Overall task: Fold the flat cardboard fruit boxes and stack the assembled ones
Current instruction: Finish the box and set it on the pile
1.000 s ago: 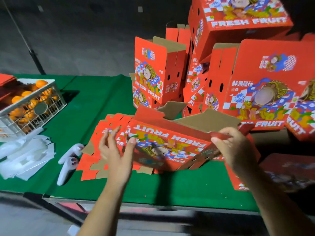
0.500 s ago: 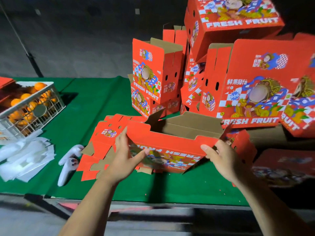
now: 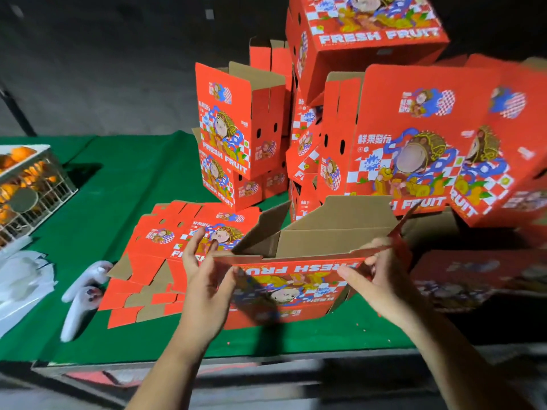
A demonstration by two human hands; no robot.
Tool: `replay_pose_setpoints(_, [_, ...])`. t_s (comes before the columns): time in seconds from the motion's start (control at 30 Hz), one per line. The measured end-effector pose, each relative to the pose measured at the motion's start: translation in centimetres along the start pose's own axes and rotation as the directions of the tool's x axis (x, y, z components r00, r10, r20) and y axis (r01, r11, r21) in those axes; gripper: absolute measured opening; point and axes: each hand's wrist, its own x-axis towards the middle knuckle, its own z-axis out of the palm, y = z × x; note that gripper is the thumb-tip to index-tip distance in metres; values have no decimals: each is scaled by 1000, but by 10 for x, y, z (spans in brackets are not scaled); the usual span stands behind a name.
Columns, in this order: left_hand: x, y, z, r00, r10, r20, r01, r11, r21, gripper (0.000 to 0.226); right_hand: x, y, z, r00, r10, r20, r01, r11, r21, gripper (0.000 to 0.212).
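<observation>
Fingers [image 3: 194, 247] of left hand [image 3: 204, 279] spread wide, thumb pressed flat on red front wall of half-open box [image 3: 284, 288], other fingers up behind left corner of that wall. Fingers [image 3: 352, 275] of right hand [image 3: 381, 279] curled on right end of same wall, thumb on front, other fingertips tucked over top edge. Box held in both hands, low over near part of green table [image 3: 118, 184], open top up, brown inside showing, 1 brown flap standing up at left, words FRESH FRUIT upside down on front. Cannot tell if bottom of box touches table.

Just left of box and partly under left hand: flat boxes [image 3: 165, 250], red, not folded, lying in small pile on table. Left of pile, 2 white handles [image 3: 85, 288] lying side by side near table edge. Farther left, white bags [image 3: 23, 279], and white wire basket [image 3: 56, 184] with oranges [image 3: 20, 153] inside.

Behind held box: big heap of folded boxes [image 3: 414, 143], red with cartoon picture, some upright, some tipped. 1 tall open box [image 3: 236, 119] standing on another at left of heap. 1 box [image 3: 367, 28] on very top, tilted. More red card [image 3: 473, 276] lying dim at right side, too dark to tell more.
</observation>
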Motion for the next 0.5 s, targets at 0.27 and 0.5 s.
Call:
replay_pose_setpoints(0.27, [14, -6, -11, 929, -97, 356, 62, 992, 108, 32, 19, 17, -10, 993, 16, 115, -53, 943, 328, 60])
replay_pose_setpoints(0.5, [28, 15, -24, 872, -166, 460, -73, 886, 457, 34, 26, 23, -10, 985, -79, 152, 4, 896, 443, 52])
